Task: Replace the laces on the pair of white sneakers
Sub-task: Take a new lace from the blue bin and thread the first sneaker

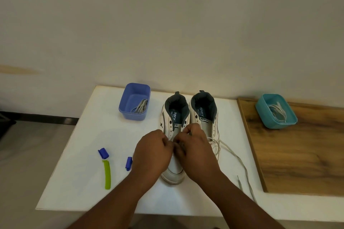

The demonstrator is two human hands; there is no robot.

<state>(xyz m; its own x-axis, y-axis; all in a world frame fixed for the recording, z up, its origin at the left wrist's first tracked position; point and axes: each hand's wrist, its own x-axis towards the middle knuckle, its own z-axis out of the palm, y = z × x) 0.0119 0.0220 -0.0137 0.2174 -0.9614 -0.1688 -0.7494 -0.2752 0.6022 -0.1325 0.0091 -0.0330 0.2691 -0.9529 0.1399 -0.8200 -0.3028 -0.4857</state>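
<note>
Two white sneakers stand side by side on the white table (83,182), toes toward me. Both my hands work over the left sneaker (175,117). My left hand (152,152) is curled at its lace area, and my right hand (195,150) pinches a thin lace end near the eyelets. What the left fingers hold is hidden. The right sneaker (204,111) has a white lace (236,156) trailing from its lower eyelets across the table to the right. A blue tub (134,102) holds grey laces. A teal tub (275,111) holds white laces.
A green strip (107,174) and two blue clip pieces (103,153) (128,163) lie on the table's left side. The teal tub rests on a wooden board (307,154) at the right. A wall stands close behind the table.
</note>
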